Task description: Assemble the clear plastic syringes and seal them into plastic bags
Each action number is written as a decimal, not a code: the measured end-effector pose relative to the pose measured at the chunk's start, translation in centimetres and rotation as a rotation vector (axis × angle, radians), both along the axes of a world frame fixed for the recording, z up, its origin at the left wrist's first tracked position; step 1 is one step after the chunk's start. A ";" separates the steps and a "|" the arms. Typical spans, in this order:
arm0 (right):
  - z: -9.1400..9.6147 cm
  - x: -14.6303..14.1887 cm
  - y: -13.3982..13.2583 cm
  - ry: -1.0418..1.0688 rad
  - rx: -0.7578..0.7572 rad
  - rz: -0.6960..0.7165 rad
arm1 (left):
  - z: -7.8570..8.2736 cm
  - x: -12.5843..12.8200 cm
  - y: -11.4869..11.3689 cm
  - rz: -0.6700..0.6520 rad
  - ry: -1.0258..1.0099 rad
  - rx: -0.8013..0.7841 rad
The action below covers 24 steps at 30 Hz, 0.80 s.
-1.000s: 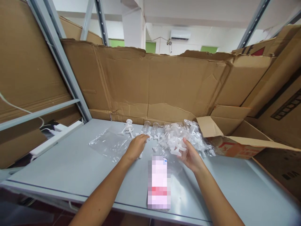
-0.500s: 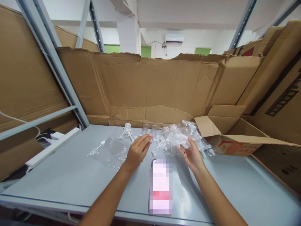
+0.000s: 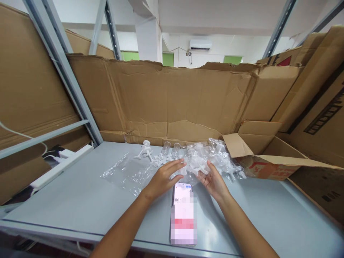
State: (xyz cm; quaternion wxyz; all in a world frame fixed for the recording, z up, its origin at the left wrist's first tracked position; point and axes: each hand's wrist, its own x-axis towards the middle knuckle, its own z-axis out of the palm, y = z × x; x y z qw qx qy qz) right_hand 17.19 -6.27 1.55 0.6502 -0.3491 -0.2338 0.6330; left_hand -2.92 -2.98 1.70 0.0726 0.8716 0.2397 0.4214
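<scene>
My right hand (image 3: pixel 215 182) has its thumb and fingers closed on a white plastic part with wing-like arms (image 3: pixel 200 170), in front of the bagged pieces. My left hand (image 3: pixel 163 179) is open, its thumb and fingers spread, just left of that part. Whitish plastic shows behind its fingers, and I cannot tell whether they touch it. Beyond my left hand lie small white plastic pieces (image 3: pixel 158 160) and two clear ribbed cylinders (image 3: pixel 166 147). White plunger-like parts with crossbars (image 3: pixel 146 148) stand further left.
A phone (image 3: pixel 184 215) with a lit, partly blurred screen lies in front of my hands. A clear bag with white parts (image 3: pixel 221 157) sits by an open cardboard box (image 3: pixel 274 165). A flat clear bag (image 3: pixel 126 173) lies left. A cardboard sheet (image 3: pixel 177 100) walls the back; a power strip (image 3: pixel 61 166) runs along the left.
My left hand has moved right and nearer to me, and its closed fingers have spread. My right hand has shifted slightly left with the white part.
</scene>
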 end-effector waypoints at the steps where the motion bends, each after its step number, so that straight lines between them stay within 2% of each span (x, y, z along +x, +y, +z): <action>1: 0.0 -0.1 0.0 0.004 -0.004 0.008 | 0.0 0.0 0.0 0.011 -0.019 0.024; 5: 0.2 -0.1 -0.2 0.021 -0.022 0.036 | 0.0 -0.1 0.2 0.077 -0.086 0.148; 9: 0.4 -0.2 -0.4 0.018 -0.039 0.085 | 0.0 -0.1 0.0 0.307 -0.065 0.213; 12: 0.5 -0.5 -0.8 0.025 -0.061 0.168 | 0.3 -0.2 -0.2 0.456 -0.151 0.178; 15: 0.8 -0.8 -1.1 0.068 -0.064 0.216 | 0.8 -0.4 -0.3 0.434 -0.306 0.081; 19: 1.7 0.1 -1.1 0.180 -0.072 0.161 | 1.2 -0.9 0.3 0.336 -0.429 -0.096; 21: 2.6 1.4 -1.2 0.237 -0.065 0.118 | 0.9 -1.1 0.8 0.362 -0.339 -0.204; 24: 4.2 3.7 -1.6 0.309 0.025 0.014 | -0.1 -1.2 1.6 0.386 0.042 -0.287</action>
